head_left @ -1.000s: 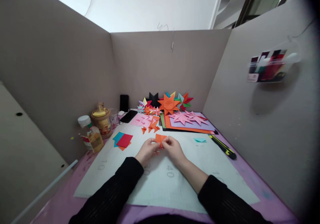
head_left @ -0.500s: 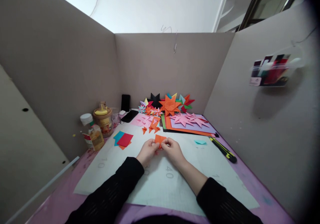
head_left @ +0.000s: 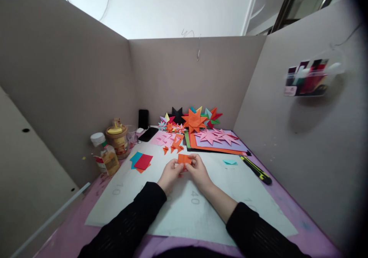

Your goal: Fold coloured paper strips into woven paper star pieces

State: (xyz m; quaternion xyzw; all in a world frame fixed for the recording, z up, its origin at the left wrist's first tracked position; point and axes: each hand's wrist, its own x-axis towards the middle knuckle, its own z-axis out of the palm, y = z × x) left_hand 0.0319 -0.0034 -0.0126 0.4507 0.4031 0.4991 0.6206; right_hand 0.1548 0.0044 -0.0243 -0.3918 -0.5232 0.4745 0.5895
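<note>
Between my two hands is a small orange sheet of paper (head_left: pixel 184 158) with a crease down its middle. My left hand (head_left: pixel 170 172) pinches its left side, thumb on the near face. On the right side my right hand (head_left: pixel 198 171) grips it with thumb and fingers. The thumbs nearly meet at the lower edge, and fingers hide part of the paper. Just beyond lie small folded orange pieces (head_left: pixel 177 147). To the left is a fanned stack of red, blue and orange paper squares (head_left: pixel 143 161). A folded turquoise paper piece (head_left: pixel 230 162) rests to the right.
A black-and-yellow utility knife (head_left: pixel 257 170) lies at the right edge of the white sheet (head_left: pixel 129 208). Folded paper stars (head_left: pixel 195 120) stand at the back, pink ones (head_left: pixel 211 136) on coloured sheets. Bottles and jars (head_left: pixel 117 139) and phones (head_left: pixel 148 134) are at left. Grey panels (head_left: pixel 195 74) enclose the table.
My right fingers have shifted up around the right edge of the orange paper, and more of its flat face shows. The view has turned slightly.
</note>
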